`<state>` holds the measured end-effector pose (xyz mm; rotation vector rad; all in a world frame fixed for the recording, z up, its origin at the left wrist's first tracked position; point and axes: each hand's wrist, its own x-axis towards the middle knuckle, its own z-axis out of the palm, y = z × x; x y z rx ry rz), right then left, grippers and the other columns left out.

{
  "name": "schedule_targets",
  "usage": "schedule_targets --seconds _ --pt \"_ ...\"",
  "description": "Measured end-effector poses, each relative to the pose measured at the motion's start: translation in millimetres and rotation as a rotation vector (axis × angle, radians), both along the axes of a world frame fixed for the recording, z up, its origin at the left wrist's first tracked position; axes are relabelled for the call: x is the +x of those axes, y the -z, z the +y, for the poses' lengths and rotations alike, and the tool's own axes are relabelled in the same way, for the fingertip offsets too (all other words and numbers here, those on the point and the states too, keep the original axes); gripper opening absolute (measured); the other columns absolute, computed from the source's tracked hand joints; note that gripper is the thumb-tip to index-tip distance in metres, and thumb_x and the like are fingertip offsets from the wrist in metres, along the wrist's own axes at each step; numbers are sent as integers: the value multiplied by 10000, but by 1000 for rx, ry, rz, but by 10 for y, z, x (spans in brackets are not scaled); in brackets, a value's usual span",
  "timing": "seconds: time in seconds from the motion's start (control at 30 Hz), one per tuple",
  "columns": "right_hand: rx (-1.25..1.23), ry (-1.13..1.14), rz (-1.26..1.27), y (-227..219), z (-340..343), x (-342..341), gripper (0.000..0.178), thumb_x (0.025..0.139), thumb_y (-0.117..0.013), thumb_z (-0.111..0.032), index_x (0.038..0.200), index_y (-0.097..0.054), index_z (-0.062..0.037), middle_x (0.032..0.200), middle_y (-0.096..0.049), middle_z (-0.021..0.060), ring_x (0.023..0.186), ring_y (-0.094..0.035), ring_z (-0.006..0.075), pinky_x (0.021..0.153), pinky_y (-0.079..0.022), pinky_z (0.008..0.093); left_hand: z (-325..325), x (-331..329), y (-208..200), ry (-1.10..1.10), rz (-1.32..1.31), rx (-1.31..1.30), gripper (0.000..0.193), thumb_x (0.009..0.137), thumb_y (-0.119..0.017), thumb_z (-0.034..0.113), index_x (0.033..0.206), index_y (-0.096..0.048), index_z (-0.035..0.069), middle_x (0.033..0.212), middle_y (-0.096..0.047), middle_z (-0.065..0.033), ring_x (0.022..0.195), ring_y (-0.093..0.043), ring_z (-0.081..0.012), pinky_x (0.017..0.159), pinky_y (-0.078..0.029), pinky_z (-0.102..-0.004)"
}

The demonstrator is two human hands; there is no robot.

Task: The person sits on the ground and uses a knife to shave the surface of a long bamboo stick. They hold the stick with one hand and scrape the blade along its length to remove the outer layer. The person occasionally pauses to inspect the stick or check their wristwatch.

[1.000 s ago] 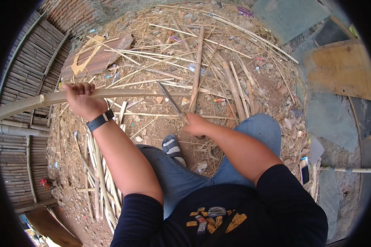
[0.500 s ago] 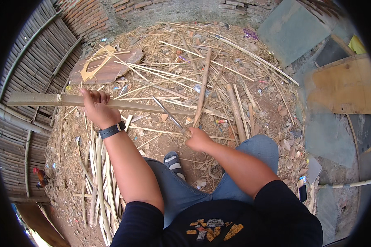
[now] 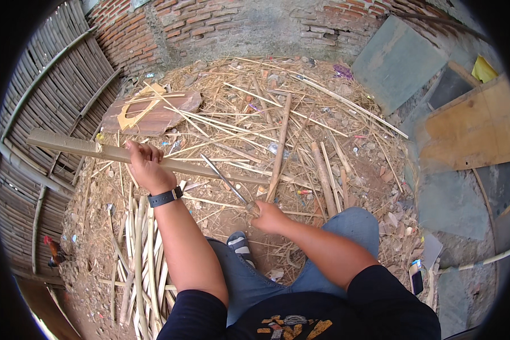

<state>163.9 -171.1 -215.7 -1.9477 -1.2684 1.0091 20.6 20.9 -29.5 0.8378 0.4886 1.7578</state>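
Observation:
My left hand (image 3: 151, 168) is closed around a long split bamboo strip (image 3: 73, 146), which slants from the upper left down toward the middle of the ground. In my right hand (image 3: 266, 217) is the handle of a long-bladed knife (image 3: 225, 180). Its blade points up and left, with the tip beside the strip, a little right of my left hand; I cannot tell whether they touch. The far end of the strip reaches a brown wooden pole (image 3: 282, 141) lying on the ground.
Cut bamboo strips (image 3: 143, 255) lie piled at my lower left. A brown board (image 3: 170, 116) rests at the far left, below a brick wall (image 3: 209, 28). Grey sheets (image 3: 396, 62) stand along the right. A rooster (image 3: 54, 251) is by the bamboo fence (image 3: 34, 102).
The view has tilted up slightly, showing more brick wall. The strip slants more steeply, its left end still raised. Both hands keep their holds.

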Motion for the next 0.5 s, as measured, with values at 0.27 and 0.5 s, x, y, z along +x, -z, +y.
schedule_targets --seconds 0.27,0.5 --pt "-40 61 -116 273 16 129 475 742 -681 -195 1154 -568 12 966 -659 245 925 -646 385 807 -508 431 34 -51 36 10 5 4 313 987 -554 354 784 -450 139 599 -292 49 533 -287 -79 525 -257 -252" --pt "38 5 -49 136 12 33 519 739 -685 -190 1194 -544 14 984 -650 272 951 -643 396 814 -508 432 12 20 11 -8 -14 -3 320 988 -554 355 782 -440 138 598 -290 44 522 -279 -81 516 -241 -250"
